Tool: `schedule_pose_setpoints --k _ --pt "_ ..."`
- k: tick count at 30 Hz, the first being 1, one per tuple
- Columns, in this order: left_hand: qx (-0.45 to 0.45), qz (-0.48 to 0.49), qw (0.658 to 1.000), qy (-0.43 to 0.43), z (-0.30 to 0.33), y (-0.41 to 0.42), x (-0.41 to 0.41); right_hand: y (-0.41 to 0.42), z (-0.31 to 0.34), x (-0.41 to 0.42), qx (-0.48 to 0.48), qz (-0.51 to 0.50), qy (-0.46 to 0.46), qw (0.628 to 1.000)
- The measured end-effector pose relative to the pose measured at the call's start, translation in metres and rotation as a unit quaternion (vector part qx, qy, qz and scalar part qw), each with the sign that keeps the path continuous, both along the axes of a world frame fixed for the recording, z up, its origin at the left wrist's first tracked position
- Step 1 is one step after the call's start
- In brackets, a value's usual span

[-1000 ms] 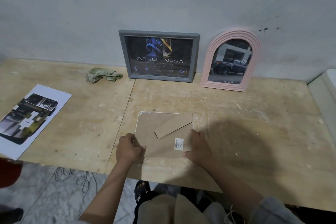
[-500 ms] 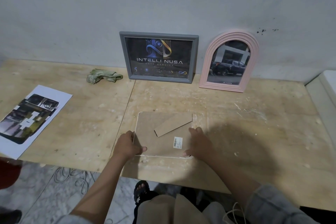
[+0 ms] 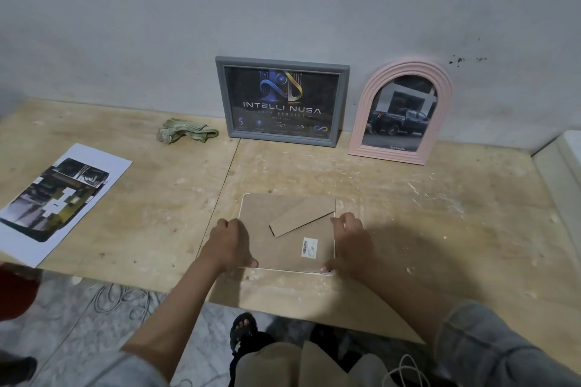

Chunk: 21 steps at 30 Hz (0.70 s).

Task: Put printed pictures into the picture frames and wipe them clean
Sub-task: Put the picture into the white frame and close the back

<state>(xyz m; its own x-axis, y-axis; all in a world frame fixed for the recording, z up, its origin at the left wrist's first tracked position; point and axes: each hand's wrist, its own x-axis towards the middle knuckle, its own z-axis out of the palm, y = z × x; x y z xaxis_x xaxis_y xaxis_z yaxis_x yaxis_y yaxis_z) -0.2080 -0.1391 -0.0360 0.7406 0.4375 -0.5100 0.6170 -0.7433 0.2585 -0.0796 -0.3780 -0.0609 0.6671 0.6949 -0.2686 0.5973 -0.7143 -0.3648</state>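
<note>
Brown-backed white frame (image 3: 287,248), face down

Single head view — looking down, close over the plywood table (image 3: 408,198).

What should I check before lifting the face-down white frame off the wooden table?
1. Left hand holds the face-down white frame with brown cardboard backing at its left edge: ok.
2. Right hand holds its right edge: ok.
3. Cardboard stand flap lies flat on the backing: ok.
4. Printed picture inside this frame: cannot tell, front hidden.
5. Crumpled green cloth lies ready on the wooden table for wiping: ok.
6. Loose printed sheet not yet framed: not ok.
</note>
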Motion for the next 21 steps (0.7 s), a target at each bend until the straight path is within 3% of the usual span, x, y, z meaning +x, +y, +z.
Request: schedule_pose_setpoints --k 4,7,21 --pt "0.093 -0.168 0.979 0.069 0.010 -0.003 0.012 0.006 0.009 0.008 -0.082 0.041 -0.044 0.995" --pt "0.133 -0.239 0.954 0.120 0.011 0.000 0.023 0.014 0.019 0.013 -0.142 0.069 -0.038 0.987" --pt "0.190 -0.305 0.926 0.119 0.004 0.006 0.032 0.028 0.016 0.008 -0.174 0.138 -0.092 0.971"
